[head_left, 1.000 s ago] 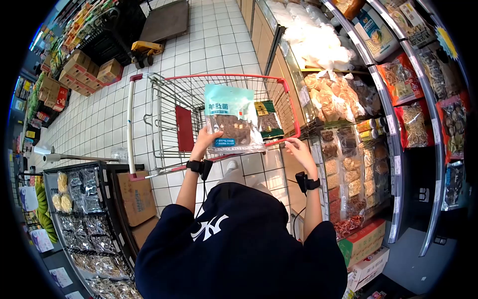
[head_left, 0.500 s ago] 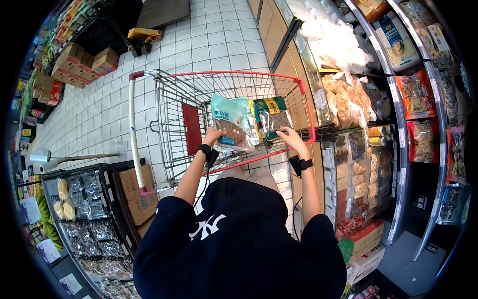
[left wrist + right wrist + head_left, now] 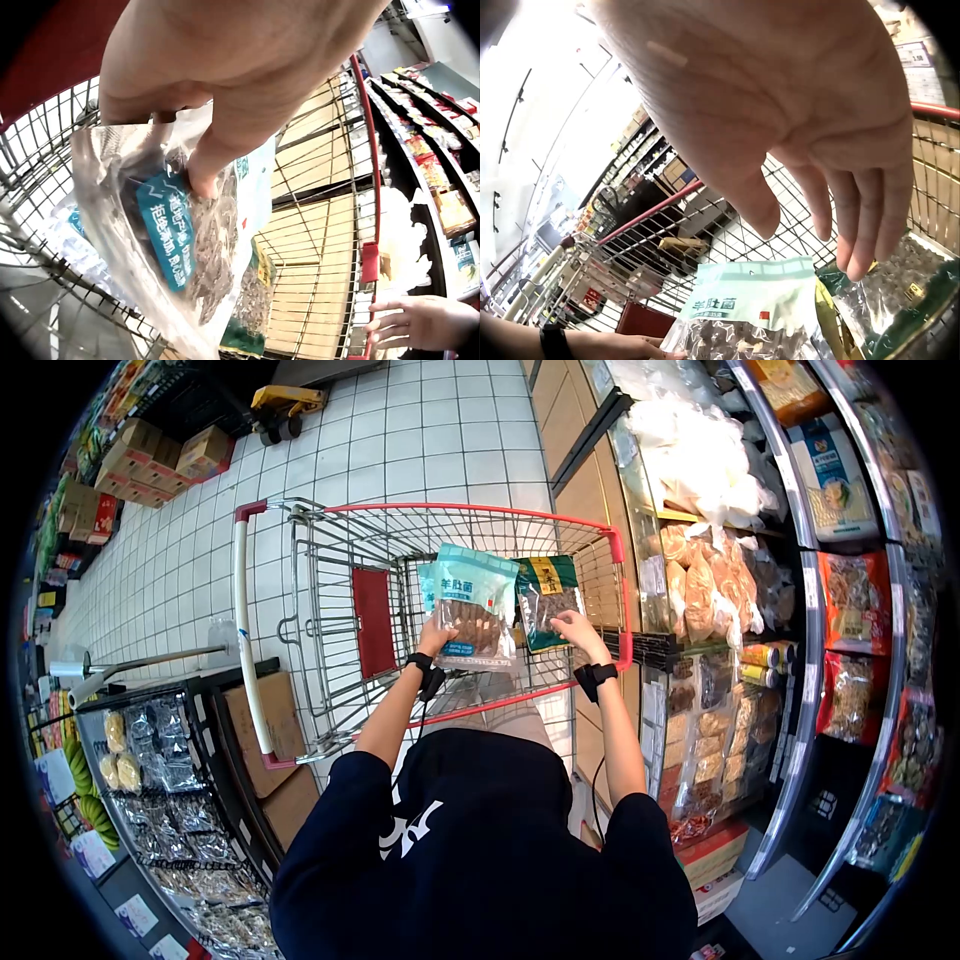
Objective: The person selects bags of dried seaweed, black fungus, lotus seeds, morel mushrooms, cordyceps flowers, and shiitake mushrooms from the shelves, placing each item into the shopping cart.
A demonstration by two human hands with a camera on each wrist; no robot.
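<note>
My left hand [image 3: 437, 638] pinches the lower left edge of a clear-fronted, pale teal bag of dried morels [image 3: 475, 600], its thumb lying on the front in the left wrist view. Another teal bag [image 3: 427, 582] shows partly behind it, mostly hidden. To the right, a dark green bag of dried food [image 3: 548, 595] with a yellow label lies in the shopping cart [image 3: 470, 510]. Over that green bag's near right part hovers my right hand [image 3: 580, 632], fingers extended downward and thumb apart. In the right wrist view the fingertips [image 3: 859, 266] overlap the green bag's edge, with nothing gripped.
The cart's red rim and wire sides surround the bags; its pale handle [image 3: 245, 630] is at the left. Shelves of packaged dried goods [image 3: 720, 730] stand close on the right. A black rack of packets [image 3: 165, 760] and cardboard boxes [image 3: 275, 730] flank the left.
The morel bag dipped and tilted, then came back to face up, lower in the cart than at first. My right hand moved from the cart's red rim to over the green bag.
</note>
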